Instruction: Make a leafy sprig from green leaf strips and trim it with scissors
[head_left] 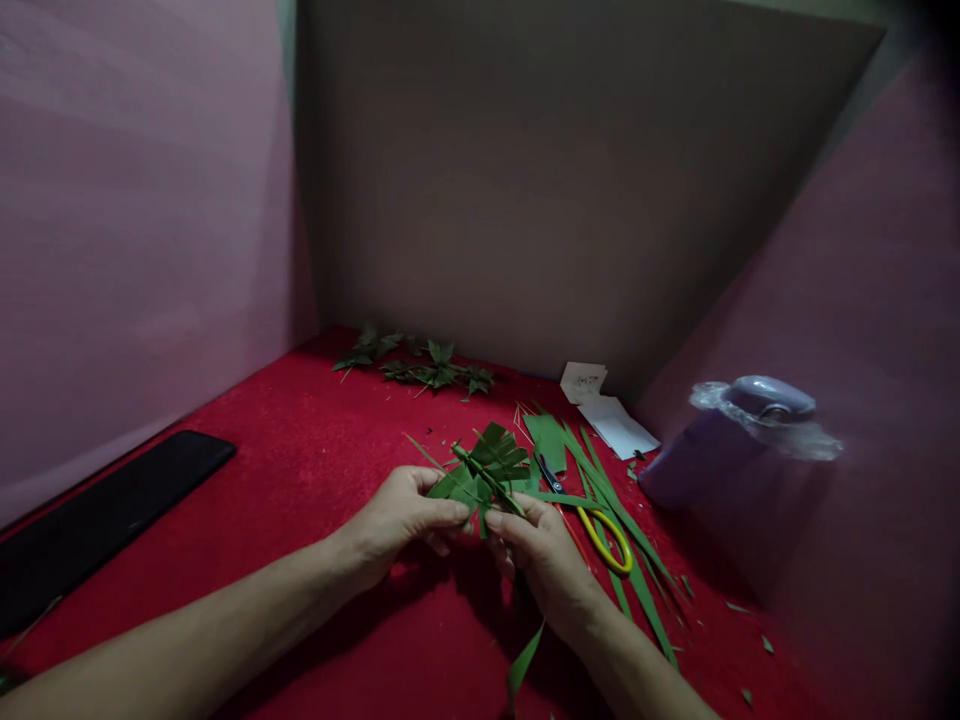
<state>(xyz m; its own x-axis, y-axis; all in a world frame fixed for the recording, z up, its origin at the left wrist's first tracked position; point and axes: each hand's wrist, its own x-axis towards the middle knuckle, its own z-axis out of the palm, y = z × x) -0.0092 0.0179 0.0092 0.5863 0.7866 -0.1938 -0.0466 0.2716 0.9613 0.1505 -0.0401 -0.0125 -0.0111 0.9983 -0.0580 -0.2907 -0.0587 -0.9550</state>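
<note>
My left hand (401, 520) and my right hand (541, 555) meet over the red cloth (315, 480), both pinching a folded green leaf piece (484, 470) with several pointed tips. The left fingers close on its left side, and the right fingers grip its lower right. A green strip (525, 660) hangs down below my right wrist. Yellow-handled scissors (592, 520) lie just right of my right hand on long green leaf strips (630, 560).
Finished leaf shapes (420, 365) lie in a row at the back by the cardboard wall. White paper cards (611, 415) sit at the back right. A purple container (720, 440) with a plastic-covered lid stands at right. A black flat object (97, 520) lies at left.
</note>
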